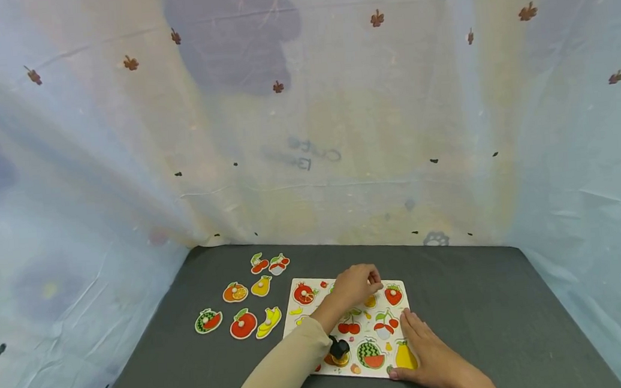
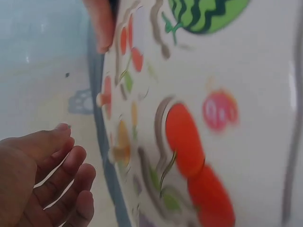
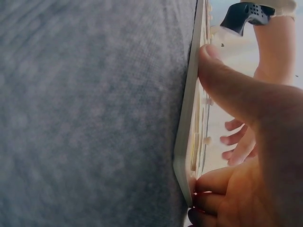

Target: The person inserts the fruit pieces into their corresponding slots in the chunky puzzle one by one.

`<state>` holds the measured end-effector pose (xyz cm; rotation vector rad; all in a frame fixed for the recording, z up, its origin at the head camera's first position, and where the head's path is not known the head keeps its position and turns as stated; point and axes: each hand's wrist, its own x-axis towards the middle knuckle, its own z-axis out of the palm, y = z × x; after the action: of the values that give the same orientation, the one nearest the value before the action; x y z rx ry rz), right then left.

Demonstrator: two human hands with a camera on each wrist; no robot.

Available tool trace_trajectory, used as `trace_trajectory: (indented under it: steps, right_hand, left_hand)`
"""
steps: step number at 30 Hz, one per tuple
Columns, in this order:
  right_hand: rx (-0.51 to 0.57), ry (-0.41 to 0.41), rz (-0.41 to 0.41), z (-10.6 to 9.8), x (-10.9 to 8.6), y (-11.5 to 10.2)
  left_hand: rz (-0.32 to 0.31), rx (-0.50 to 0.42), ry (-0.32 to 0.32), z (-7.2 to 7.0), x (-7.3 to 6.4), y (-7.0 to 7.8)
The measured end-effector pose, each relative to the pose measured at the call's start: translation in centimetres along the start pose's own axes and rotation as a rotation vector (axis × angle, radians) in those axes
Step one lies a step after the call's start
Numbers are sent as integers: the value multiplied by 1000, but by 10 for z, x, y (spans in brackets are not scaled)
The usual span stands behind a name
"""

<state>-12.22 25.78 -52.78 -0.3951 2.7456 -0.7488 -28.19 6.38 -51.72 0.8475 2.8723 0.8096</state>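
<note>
The banana piece (image 1: 268, 323) lies left of the nearer left hand (image 1: 354, 288), its fingers loosely curled, empty; the right hand (image 1: 432, 357) grips the fruit puzzle board (image 1: 380, 301).

My head cam is looking forward-down; left wrist cam (image 1: 339, 347) and edge-on right one are sharing the board (image 1: 353, 354) close-up.

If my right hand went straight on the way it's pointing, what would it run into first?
The puzzle board, which the right hand is touching at its edge. Slid over the top, it would probably reach the strawberry piece next, though depth is unclear.
</note>
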Motion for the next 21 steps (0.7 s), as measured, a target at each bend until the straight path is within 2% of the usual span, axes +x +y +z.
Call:
trace_trajectory:
  steps: [4, 11, 21]
  right_hand:
    - [-5, 2, 12, 0, 1, -1]
    - [-1, -7, 45, 1, 1, -1]
    - [-15, -3, 67, 4, 2, -1]
  left_hand:
    - [17, -2, 14, -13, -7, -8]
    - [2, 7, 47, -29, -25, -24]
    - [-27, -89, 107, -43, -47, -50]
